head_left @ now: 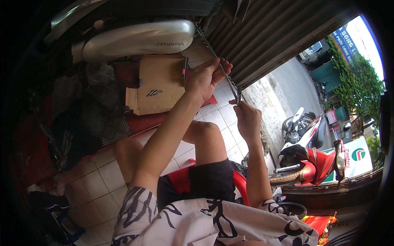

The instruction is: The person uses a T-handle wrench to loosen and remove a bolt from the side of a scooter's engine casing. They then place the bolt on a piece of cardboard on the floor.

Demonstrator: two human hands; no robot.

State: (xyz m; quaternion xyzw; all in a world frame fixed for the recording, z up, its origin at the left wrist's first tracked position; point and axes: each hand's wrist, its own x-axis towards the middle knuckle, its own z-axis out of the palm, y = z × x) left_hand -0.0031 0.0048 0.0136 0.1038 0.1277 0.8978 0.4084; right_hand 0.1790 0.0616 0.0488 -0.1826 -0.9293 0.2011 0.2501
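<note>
A long, thin dark rod or cable (204,37) slants down from beside the silver exhaust cover (127,45) of a motorbike. My left hand (207,82) has its fingers curled around this line, a little below the exhaust. Lower on the same line, my right hand (246,117) is closed on a slim metal tool (238,98) at its end; whether it is pliers or a wrench I cannot tell. Behind my left forearm, several small metal pieces (154,92) lie on a sheet of cardboard (160,74), with a dark object (184,67) along its right edge.
A red-edged platform with dark tread plate (102,82) stands on white tiles (102,180). I sit on a red plastic chair (240,180). A corrugated metal shutter (279,37) runs along the right, beside the street, where a red scooter (316,164) and another motorbike (299,125) are parked.
</note>
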